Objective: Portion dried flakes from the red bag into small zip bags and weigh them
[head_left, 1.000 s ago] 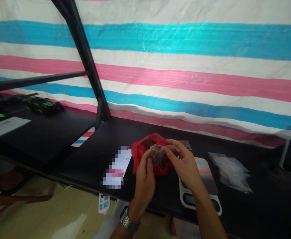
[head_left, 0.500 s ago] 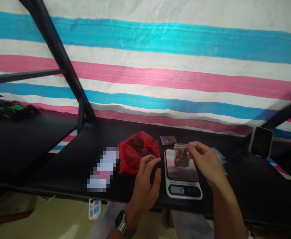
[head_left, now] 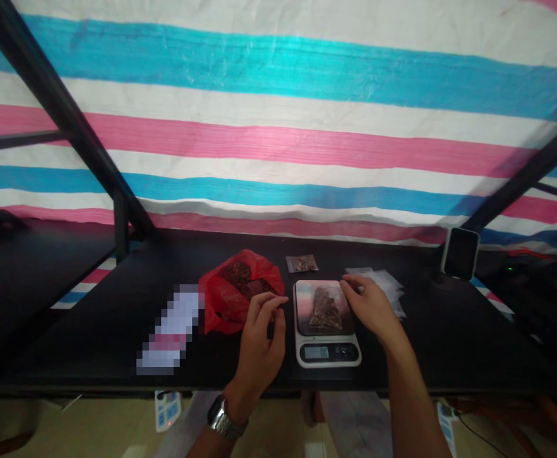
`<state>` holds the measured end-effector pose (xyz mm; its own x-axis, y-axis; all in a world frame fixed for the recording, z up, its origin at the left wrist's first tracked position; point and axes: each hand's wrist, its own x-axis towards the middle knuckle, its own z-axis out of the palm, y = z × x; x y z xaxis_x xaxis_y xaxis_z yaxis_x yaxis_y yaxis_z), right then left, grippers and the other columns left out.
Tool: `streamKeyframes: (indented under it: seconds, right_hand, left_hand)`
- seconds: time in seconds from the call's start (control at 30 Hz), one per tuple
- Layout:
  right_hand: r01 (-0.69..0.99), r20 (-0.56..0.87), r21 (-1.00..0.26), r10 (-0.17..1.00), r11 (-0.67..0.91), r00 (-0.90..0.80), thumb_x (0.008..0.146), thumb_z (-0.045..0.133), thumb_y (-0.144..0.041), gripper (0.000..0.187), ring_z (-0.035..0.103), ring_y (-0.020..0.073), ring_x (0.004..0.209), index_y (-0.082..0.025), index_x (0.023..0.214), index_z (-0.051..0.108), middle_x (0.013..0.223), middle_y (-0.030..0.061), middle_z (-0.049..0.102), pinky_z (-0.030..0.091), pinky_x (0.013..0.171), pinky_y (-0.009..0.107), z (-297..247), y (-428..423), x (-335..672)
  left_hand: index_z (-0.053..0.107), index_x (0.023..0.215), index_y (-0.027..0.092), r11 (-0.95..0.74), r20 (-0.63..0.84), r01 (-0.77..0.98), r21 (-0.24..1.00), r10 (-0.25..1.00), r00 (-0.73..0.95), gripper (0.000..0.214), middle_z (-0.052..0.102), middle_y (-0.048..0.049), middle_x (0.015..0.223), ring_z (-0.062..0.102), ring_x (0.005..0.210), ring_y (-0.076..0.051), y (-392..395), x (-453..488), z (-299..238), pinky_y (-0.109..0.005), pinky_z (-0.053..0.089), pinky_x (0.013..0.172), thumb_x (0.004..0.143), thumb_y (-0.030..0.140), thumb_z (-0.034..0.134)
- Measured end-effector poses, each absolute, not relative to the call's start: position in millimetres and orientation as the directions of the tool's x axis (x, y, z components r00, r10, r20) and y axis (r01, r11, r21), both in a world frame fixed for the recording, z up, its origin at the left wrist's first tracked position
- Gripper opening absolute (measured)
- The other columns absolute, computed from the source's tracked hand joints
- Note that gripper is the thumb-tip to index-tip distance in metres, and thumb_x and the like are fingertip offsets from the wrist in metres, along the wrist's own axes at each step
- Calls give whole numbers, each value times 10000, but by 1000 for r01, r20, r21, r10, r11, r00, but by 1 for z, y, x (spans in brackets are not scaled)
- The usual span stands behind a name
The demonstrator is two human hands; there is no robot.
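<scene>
Black tabletop (head_left: 426,343) spans the lower half of the frame, with pink, blue and white striped sheeting (head_left: 278,146) hanging behind it. At lower left lies a pale sheet (head_left: 171,327), its details pixelated. Just to its right, an open red plastic bag (head_left: 219,308) holds loose dark-brown dried pieces (head_left: 238,273).

Left of bottom centre, the person's left hand (head_left: 262,340), a silver watch (head_left: 224,420) on its wrist, is raised at the bag's near right side. Its fingers are loosely curled, with a gap to the thumb and nothing visible in them; whether they brush the red plastic cannot be told.

Further back, near centre, lies a small filled packet (head_left: 302,263). Nearer, a white kitchen scale (head_left: 329,338) bears a clear bag of brown bits (head_left: 326,310), lying flat on the pan; the display (head_left: 316,352) seems to show zeros. The bag looks light, soft and slippery, its contents likely brittle, so a gentle pinch on the flat top edge should suit best.

Right of it, the right hand (head_left: 371,305) has bent fingers and thumb close together at the scale's far right corner; contact or grip is unclear. Beyond are clear bags (head_left: 388,283), then a dark-screened device (head_left: 460,253).
</scene>
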<state>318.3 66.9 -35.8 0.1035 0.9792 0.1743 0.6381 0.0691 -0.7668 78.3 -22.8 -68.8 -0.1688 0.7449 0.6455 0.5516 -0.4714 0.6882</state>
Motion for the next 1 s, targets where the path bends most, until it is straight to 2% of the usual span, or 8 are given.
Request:
streamKeyframes:
  seconds: [0.2,0.33,0.47,0.8,1.0]
  right_hand:
    - [597,260,-802,901,2,347,827,575,-520,466,690,293,836,-171,995,834,913,130,791,508,794,409,-42,73,339]
    - [538,268,-843,865,-3,425,833,559,-557,500,678,269,810,-166,985,831,1009,145,810,487,765,380,-44,74,343]
    - [478,238,-878,846,-22,477,818,574,-593,529,660,253,782,-163,987,831,1010,141,812,467,723,356,-44,74,343]
    - [514,196,-858,925,0,326,815,579,-565,468,718,303,875,-185,928,827,932,124,814,516,823,401,-42,76,336]
    - [650,205,-760,954,15,218,844,563,-492,394,724,301,815,-204,890,827,843,108,809,527,815,399,-36,73,331]
  left_hand:
    - [685,1146,225,-492,687,574,654,704,-179,237,637,-53,1136,663,1060,-160,-21,75,-67,-266,563,911,1048,99,509]
    - [691,1101,218,-490,708,599,634,680,-193,242,652,-39,1099,663,1035,-146,-21,68,-65,-243,553,879,1037,64,515]
    - [691,1046,209,-493,731,623,608,653,-196,235,665,-30,1037,671,978,-142,-21,60,-64,-237,550,828,1019,38,531]
    - [716,966,200,-504,762,650,569,620,-187,256,686,-23,956,679,902,-135,-22,50,-68,-237,554,806,964,-4,561]
    - [720,959,197,-503,770,662,555,612,-181,250,690,-31,931,688,861,-139,-23,52,-66,-242,567,762,957,2,564]
